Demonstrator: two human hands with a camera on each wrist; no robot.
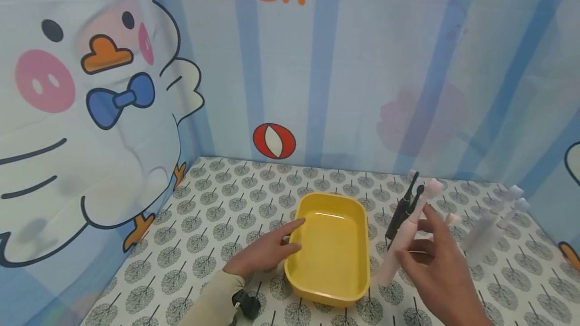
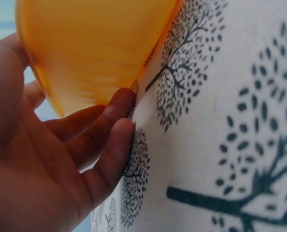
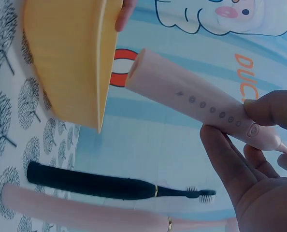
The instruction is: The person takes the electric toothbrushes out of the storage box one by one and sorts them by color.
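Observation:
My right hand [image 1: 441, 260] pinches a pink electric toothbrush [image 1: 401, 245] between thumb and fingers, lifted and tilted to the right of a yellow tray [image 1: 312, 297]. In the right wrist view, the brush's handle [image 3: 182, 94] shows a row of small marks and a button, its base towards the tray. My left hand [image 1: 272, 248] holds the tray's left rim; in the left wrist view some fingers [image 2: 119, 104] lie against its outer wall. Nothing shows inside the tray. Two black electric toothbrushes [image 1: 400, 218] stand behind the held one.
Another pink toothbrush [image 3: 85, 211] stands near the black ones, mostly hidden by my right hand in the head view. Two pale toothbrushes [image 1: 481, 228] stand farther right. The tree-patterned cloth [image 1: 204, 250] meets a blue duck-print curtain [image 1: 290, 79] at the back.

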